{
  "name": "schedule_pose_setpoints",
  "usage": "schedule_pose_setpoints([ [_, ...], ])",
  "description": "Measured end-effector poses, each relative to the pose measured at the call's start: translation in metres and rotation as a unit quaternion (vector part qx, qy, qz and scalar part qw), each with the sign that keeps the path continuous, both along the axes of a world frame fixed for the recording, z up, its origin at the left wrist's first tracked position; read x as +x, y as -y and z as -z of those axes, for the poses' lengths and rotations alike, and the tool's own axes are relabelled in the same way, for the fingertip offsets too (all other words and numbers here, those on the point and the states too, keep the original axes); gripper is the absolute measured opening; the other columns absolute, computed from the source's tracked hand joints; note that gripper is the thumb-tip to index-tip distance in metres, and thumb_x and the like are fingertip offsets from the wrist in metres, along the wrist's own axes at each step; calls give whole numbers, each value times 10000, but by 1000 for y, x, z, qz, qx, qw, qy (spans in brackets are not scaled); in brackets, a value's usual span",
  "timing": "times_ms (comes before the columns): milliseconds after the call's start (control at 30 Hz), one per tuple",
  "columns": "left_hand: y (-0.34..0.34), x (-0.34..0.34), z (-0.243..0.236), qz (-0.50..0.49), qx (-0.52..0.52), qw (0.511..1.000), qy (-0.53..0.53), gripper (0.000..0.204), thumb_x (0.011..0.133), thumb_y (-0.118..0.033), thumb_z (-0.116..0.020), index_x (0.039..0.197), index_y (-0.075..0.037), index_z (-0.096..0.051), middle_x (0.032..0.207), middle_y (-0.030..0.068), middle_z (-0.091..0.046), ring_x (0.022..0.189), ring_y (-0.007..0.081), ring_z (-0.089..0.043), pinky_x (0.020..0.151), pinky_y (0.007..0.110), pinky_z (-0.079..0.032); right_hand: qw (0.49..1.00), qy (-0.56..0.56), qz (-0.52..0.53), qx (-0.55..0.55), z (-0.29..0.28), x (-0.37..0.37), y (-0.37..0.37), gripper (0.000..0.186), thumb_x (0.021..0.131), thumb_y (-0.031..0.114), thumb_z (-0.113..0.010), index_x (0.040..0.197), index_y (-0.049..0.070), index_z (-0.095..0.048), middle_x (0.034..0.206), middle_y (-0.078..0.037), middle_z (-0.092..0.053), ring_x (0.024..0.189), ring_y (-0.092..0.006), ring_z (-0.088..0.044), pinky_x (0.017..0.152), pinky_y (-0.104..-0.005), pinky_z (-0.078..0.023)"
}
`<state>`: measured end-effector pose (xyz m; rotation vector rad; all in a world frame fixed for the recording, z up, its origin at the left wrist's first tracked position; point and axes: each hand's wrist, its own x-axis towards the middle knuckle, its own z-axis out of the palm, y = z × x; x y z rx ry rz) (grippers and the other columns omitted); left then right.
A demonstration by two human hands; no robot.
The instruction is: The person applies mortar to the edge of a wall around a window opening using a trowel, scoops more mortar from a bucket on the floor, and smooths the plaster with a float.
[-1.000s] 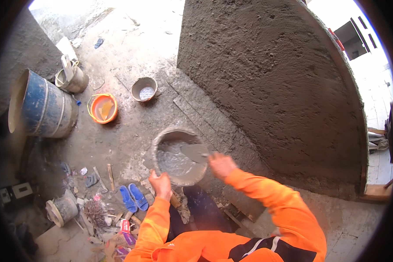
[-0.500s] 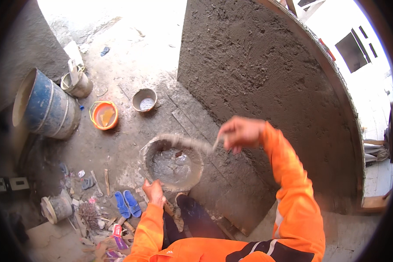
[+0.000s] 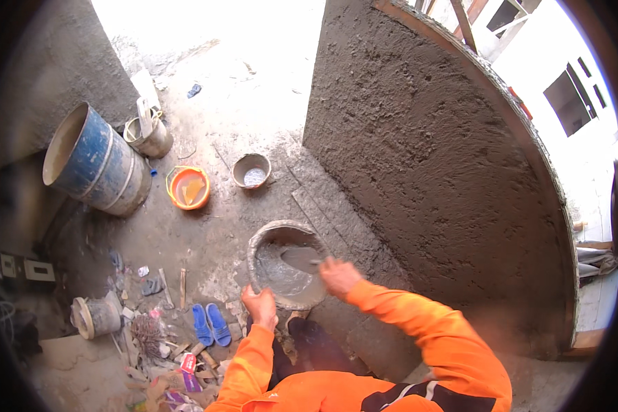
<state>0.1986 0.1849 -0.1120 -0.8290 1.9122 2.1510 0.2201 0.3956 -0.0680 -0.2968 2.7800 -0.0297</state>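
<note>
A round, mortar-crusted tub (image 3: 253, 248) stands in front of me on the floor, holding wet grey mortar (image 3: 275, 276). At its near left rim, my left hand (image 3: 259, 303) is closed on the edge. My right hand (image 3: 339, 277) is at the tub's right side, fingers wrapped round the handle of a trowel (image 3: 300, 259). The trowel's blade reaches into the tub over the mortar; whether it touches the mortar is hard to tell. My fingers hide most of the handle.
To the right rises a wall (image 3: 432, 151) coated in rough grey plaster. Beyond the tub are a small mortar bowl (image 3: 252, 171), an orange bucket (image 3: 189, 188), a grey bucket (image 3: 151, 139) and a blue drum (image 3: 96, 165). Blue slippers (image 3: 211, 325) lie at left beside scattered debris (image 3: 147, 333).
My right hand has come down and left from beside the wall, bringing the trowel into the tub. My left hand stays on the rim. The whole view has shifted slightly.
</note>
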Motion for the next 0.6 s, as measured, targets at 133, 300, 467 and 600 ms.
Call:
schedule_pose_setpoints([
  [133,-11,-10,-20,-27,46,998,-12,258,662,92,-483,888,26,-586,740,25,-566,624,119,-513,556,263,-405,969,104,122,-186,38,6,1,244,742,186,-567,893,-4,-596,849,-217,-608,825,-381,-622,720,-451,-509],
  [300,7,-26,-11,-71,71,994,36,305,640,107,-476,925,20,-542,773,39,-542,643,136,-482,561,277,-396,950,55,78,-297,-40,-12,-29,317,732,260,-633,918,9,-579,812,-185,-627,785,-357,-624,698,-442,-491],
  [467,24,-35,-3,-137,88,986,30,344,625,127,-468,946,15,-522,803,43,-535,660,158,-500,574,293,-415,846,207,60,-488,-141,-103,-65,248,811,153,-650,1016,21,-603,760,-66,-636,631,-122,-612,553,-279,-495],
  [600,22,-41,-15,-90,81,993,3,389,614,122,-470,977,4,-546,858,63,-564,720,180,-544,599,302,-439,716,53,228,-657,-140,-186,-151,139,829,127,-606,921,23,-603,705,-47,-599,531,-115,-556,463,-260,-461],
])
